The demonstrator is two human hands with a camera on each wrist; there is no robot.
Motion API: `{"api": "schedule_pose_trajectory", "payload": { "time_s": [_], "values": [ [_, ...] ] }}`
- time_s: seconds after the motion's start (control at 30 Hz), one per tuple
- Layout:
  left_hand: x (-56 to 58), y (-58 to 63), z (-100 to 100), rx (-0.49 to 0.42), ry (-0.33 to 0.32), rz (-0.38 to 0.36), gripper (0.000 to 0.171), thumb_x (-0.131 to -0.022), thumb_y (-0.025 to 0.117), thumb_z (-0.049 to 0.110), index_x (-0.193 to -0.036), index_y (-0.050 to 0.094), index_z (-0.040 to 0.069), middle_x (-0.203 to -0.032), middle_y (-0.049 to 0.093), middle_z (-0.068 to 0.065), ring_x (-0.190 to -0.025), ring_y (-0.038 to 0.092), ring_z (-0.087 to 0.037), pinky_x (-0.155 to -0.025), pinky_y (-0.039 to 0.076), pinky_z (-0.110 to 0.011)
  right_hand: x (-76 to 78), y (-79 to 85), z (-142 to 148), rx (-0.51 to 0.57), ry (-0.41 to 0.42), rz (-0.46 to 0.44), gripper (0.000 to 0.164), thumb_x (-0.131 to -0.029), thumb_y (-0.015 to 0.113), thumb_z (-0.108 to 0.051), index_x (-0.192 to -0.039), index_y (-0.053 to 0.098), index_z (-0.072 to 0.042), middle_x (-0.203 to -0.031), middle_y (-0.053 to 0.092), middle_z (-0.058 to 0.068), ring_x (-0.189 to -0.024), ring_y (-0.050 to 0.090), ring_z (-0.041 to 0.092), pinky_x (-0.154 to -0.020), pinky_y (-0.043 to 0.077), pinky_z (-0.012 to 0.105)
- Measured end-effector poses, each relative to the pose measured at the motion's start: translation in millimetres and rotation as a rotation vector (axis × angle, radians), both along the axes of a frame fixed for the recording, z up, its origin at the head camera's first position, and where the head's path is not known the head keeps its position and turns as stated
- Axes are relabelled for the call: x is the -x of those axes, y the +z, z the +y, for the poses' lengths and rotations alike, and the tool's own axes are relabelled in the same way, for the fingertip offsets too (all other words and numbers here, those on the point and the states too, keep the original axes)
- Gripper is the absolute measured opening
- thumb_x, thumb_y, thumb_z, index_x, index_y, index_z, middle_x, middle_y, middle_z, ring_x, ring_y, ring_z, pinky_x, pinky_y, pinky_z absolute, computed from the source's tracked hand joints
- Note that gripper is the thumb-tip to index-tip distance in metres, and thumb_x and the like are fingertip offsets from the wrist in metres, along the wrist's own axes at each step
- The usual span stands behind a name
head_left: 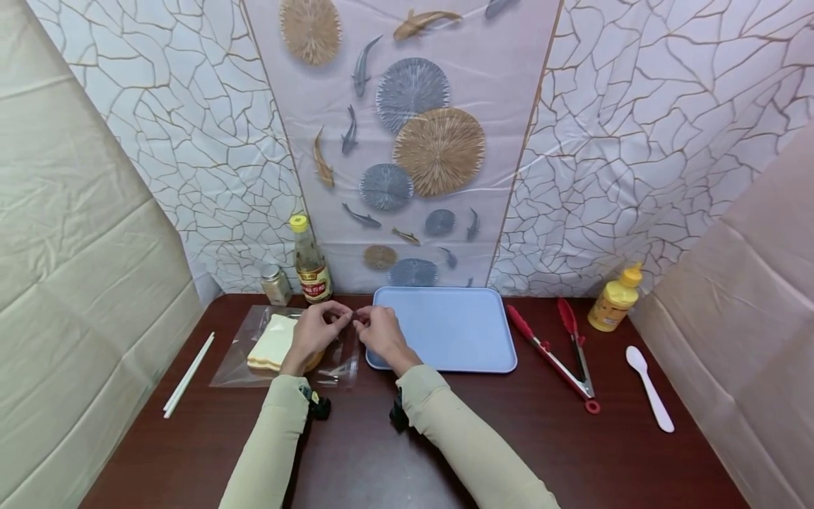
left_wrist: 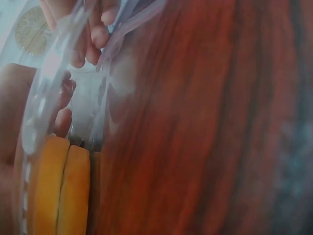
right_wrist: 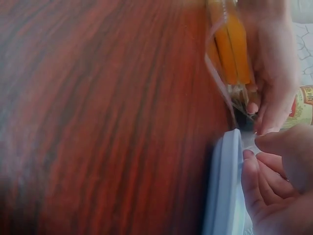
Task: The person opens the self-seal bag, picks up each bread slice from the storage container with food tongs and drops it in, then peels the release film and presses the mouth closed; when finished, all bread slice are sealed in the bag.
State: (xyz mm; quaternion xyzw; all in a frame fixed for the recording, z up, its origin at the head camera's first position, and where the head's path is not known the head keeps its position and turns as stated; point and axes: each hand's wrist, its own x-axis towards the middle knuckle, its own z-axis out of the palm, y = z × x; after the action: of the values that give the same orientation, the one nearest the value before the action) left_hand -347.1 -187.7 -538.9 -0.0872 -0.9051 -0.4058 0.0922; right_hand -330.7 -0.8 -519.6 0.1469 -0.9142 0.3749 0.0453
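Observation:
A clear plastic bag lies on the left of the table with sliced bread inside; the orange-brown bread crusts show through it in the left wrist view. My left hand arches over the bag's right part, thumb and fingertips pinching the plastic at its right end. Right beside it, my right hand pinches the same end, its fingertips close to the other hand's. Below the right hand is the left edge of a light blue tray.
At the back left stand a shaker jar and a yellow-capped sauce bottle. White chopsticks lie far left. Right of the tray are red-tipped tongs, a yellow squeeze bottle and a white spoon.

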Motion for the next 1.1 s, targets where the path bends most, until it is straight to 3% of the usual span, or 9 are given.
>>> {"api": "schedule_pose_trajectory", "payload": {
  "time_s": [0.23,0.47,0.73,0.9,1.1],
  "values": [
    [1.2,-1.8,-1.7,0.016,-0.025,0.001,0.008,-0.103,0.076,0.031,-0.105,0.082,0.027,-0.101,0.082,0.005,-0.087,0.073,-0.013,-0.080,0.055,-0.039,2.8,-2.5,-3.1,-0.009,-0.024,-0.024,0.027,-0.106,0.071,-0.020,-0.130,0.079,-0.008,-0.109,0.083,0.004,-0.093,0.077,0.014,-0.082,0.063,0.029],
    [2.0,-1.2,-1.9,-0.059,-0.062,-0.004,0.013,-0.103,0.077,0.030,-0.111,0.081,0.021,-0.102,0.085,0.002,-0.099,0.080,-0.018,-0.093,0.057,-0.045,5.3,-6.1,-5.9,0.001,-0.044,-0.025,0.022,-0.106,0.073,-0.022,-0.123,0.082,-0.011,-0.109,0.084,0.002,-0.091,0.078,0.011,-0.083,0.064,0.030],
    [2.5,-1.4,-2.7,-0.105,-0.086,-0.010,0.030,-0.100,0.081,0.023,-0.128,0.076,0.015,-0.100,0.085,0.001,-0.090,0.080,-0.016,-0.074,0.053,-0.029,5.2,-9.5,-9.3,-0.037,-0.080,-0.011,0.021,-0.105,0.074,-0.027,-0.121,0.083,-0.017,-0.106,0.084,-0.003,-0.088,0.077,0.010,-0.078,0.063,0.030],
    [2.5,-1.0,-2.9,-0.117,-0.090,-0.026,0.035,-0.097,0.083,0.022,-0.131,0.075,0.015,-0.101,0.085,0.000,-0.091,0.079,-0.015,-0.074,0.053,-0.026,5.2,-8.0,-9.0,-0.078,-0.101,0.001,0.017,-0.106,0.072,-0.028,-0.114,0.085,-0.021,-0.108,0.084,-0.006,-0.095,0.078,0.014,-0.076,0.062,0.032],
    [1.8,-1.6,-2.9,-0.102,-0.086,-0.014,0.037,-0.096,0.085,0.023,-0.131,0.075,0.015,-0.101,0.085,0.003,-0.088,0.075,-0.011,-0.073,0.051,-0.025,5.7,-4.4,-5.1,-0.093,-0.095,-0.006,0.015,-0.105,0.071,-0.025,-0.107,0.086,-0.021,-0.097,0.083,-0.007,-0.080,0.073,0.009,-0.068,0.058,0.027]
  ]
}}
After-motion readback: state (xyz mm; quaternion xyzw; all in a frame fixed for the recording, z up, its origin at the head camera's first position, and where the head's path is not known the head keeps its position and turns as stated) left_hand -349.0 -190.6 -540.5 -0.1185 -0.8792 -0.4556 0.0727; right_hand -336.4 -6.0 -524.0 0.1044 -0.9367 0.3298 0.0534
